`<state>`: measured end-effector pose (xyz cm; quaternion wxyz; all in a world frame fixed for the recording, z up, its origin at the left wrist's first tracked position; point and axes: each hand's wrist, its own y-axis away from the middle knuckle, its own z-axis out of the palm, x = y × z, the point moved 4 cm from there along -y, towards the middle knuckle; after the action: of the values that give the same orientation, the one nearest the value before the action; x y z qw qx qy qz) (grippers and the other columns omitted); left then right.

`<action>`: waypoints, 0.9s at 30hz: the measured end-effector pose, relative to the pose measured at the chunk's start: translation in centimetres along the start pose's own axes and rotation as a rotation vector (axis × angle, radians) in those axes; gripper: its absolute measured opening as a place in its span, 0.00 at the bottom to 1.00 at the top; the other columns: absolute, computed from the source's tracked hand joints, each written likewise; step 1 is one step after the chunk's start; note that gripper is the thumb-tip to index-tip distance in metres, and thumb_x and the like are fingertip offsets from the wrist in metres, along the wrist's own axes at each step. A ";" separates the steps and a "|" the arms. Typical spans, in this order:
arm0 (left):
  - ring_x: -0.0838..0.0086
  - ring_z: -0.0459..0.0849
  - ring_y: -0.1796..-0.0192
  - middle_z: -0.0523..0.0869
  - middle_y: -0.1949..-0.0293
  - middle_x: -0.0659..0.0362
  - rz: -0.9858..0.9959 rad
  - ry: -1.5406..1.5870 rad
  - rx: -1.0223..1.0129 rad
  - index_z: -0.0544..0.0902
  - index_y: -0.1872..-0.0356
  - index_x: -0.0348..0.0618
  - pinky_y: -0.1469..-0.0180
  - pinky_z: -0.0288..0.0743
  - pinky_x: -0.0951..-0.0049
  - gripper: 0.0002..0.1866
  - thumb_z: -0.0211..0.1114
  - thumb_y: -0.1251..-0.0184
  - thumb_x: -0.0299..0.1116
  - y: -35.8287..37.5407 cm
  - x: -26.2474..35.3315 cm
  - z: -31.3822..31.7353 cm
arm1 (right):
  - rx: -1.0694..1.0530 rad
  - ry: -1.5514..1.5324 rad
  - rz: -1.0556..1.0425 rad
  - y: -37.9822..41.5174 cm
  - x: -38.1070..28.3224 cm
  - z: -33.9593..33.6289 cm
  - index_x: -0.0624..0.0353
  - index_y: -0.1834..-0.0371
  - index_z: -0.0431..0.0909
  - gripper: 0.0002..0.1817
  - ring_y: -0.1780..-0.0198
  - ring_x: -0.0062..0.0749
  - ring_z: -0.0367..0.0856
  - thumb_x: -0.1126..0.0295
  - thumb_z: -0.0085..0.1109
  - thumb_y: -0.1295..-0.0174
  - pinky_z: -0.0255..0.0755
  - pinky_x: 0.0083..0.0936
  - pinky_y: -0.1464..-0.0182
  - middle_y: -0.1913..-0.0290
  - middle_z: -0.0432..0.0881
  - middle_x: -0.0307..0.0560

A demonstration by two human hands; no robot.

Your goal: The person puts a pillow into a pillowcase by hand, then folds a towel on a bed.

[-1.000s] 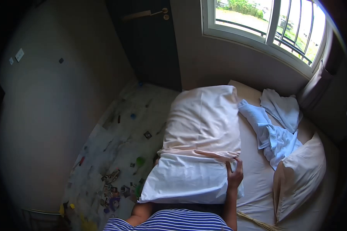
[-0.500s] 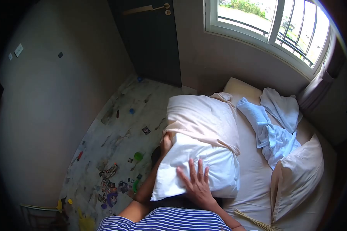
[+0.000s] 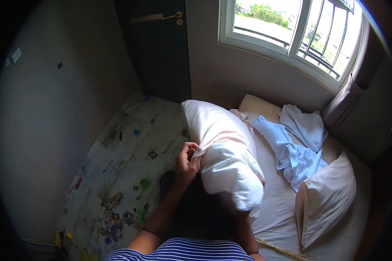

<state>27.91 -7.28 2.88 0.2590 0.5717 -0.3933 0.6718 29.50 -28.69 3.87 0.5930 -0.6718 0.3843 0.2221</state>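
Here, hands [image 3: 187, 165] at half-cased white pillow [image 3: 231, 174], left pinching pillowcase [image 3: 222, 124] edge

No text, label, brand, number or sign can be read here. The small, dark, flat square pieces [image 3: 152, 154], which lie scattered on the grey-white marbled floor [image 3: 163, 124], show some lighter marks, but these are too small for reading any word.

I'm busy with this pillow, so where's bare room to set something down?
On the bed, a strip of bare sheet lies between the held pillow, blue cloth, other pillow and straw bundle. It's crowded on the floor left of your left forearm, strewn with small things.
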 end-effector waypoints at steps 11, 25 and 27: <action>0.49 0.80 0.62 0.82 0.67 0.47 0.141 -0.822 -0.166 0.74 0.69 0.39 0.61 0.73 0.55 0.07 0.57 0.39 0.33 1.3 -2.0 -3.3 | -0.552 0.111 -0.295 8.7 -0.3 4.0 0.51 0.60 0.81 0.12 0.46 0.26 0.80 0.69 0.60 0.49 0.61 0.29 0.43 0.52 0.84 0.41; 0.80 0.66 0.81 0.68 0.85 0.61 -0.117 -0.234 -0.353 0.72 0.80 0.37 0.75 0.62 0.76 0.08 0.49 0.45 0.28 6.8 -3.6 -10.4 | -0.898 0.275 -0.293 9.5 -0.2 9.4 0.50 0.48 0.75 0.25 0.45 0.33 0.75 0.66 0.61 0.53 0.65 0.32 0.48 0.47 0.79 0.38; 0.81 0.67 0.81 0.67 0.87 0.61 0.014 -0.351 -0.393 0.73 0.82 0.36 0.76 0.62 0.77 0.09 0.48 0.45 0.27 8.0 -1.0 -9.6 | -0.963 0.246 -0.283 10.5 0.5 9.6 0.51 0.47 0.75 0.26 0.44 0.34 0.74 0.65 0.62 0.54 0.65 0.33 0.47 0.46 0.78 0.40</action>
<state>16.35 -3.75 -0.35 0.2882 0.6155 -0.5591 0.4749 23.10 -19.54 -4.97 0.1913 -0.9352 0.2107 0.2106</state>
